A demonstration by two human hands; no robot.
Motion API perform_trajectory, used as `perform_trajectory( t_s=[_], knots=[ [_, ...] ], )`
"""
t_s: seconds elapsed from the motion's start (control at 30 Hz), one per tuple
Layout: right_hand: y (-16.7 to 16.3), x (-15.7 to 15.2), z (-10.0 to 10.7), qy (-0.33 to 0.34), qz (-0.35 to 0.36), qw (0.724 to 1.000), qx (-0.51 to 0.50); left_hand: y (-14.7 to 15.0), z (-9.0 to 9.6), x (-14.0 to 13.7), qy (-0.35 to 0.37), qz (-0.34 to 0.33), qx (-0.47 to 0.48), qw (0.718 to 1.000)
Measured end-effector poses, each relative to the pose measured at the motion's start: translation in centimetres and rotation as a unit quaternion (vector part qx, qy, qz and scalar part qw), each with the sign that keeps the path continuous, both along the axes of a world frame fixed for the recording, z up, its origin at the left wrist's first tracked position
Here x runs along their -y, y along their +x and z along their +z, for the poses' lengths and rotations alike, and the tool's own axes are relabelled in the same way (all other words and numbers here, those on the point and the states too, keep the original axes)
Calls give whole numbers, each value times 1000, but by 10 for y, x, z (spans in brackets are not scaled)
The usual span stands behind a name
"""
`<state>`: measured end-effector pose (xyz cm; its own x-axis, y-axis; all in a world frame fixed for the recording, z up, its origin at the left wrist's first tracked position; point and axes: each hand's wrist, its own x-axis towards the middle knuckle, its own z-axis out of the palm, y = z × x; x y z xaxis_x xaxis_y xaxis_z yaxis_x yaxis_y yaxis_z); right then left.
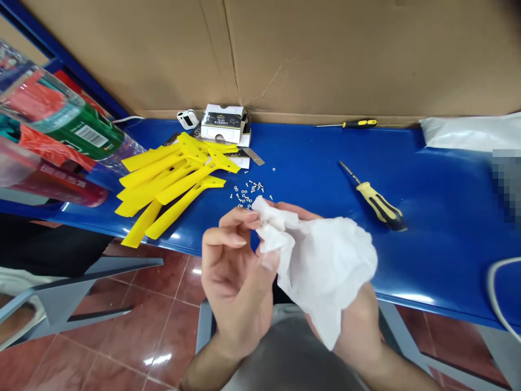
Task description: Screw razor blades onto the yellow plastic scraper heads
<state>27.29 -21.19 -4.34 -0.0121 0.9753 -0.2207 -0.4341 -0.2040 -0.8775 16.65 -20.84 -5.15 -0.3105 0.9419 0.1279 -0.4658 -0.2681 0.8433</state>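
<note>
A crumpled white tissue (334,266) is held up between my two hands, above the front edge of the blue table. My left hand (236,277) pinches the tissue's left edge with its thumb, its other fingers curled beside it. Wrapped round the tissue from behind and below is my right hand (360,320), its fingers mostly hidden by it. Small loose screws and nuts (248,195) lie on the table just beyond my left fingertips. To their left is a pile of yellow plastic handles (183,174), some overhanging the table edge.
A yellow-and-black screwdriver (380,206) lies to the right, a thinner screwdriver (360,124) along the back. Behind the handles are a small box (222,130) and a metal blade (255,156). Bottles (91,133) stand left; a white cable (494,288) hangs right. Another person sits at left.
</note>
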Motion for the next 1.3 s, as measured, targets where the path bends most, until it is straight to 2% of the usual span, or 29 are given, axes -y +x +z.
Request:
perform_trajectory(
  t_s=[0.1, 0.23, 0.47, 0.67, 0.77, 0.87, 0.97, 1.07, 1.13, 1.3],
  knots=[
    [1, -1, 0, -28, -41, 985, -163, -1, -11, -11, -28, 10, -26, 999],
    [4, 7, -7, -53, -47, 975, -212, -5, -21, -13, -38, 4, -1, 999],
    [14, 14, -27, -37, -40, 995, -83, -17, -26, -9, -47, -6, 13, 999],
    [40, -1, -18, 21, -92, 995, -19, -38, -37, 14, -57, -8, 5, 998],
    [56, -7, -14, 46, -75, 996, 30, -54, -36, 15, -51, -26, 2, 998],
    [69, -12, -10, 76, 5, 993, 93, -67, -22, -1, -62, -113, -58, 990],
    [75, -16, -2, 104, 111, 974, 166, -71, -4, -20, -104, -269, -141, 947],
    [77, -16, 8, 125, 139, 958, 217, -69, 4, -29, -123, -364, -182, 905],
    [81, -15, 11, 134, 117, 955, 238, -67, 1, -28, -125, -376, -162, 904],
    [97, -11, 4, 121, 47, 961, 244, -69, -17, -15, -105, -324, -115, 933]
  ],
)
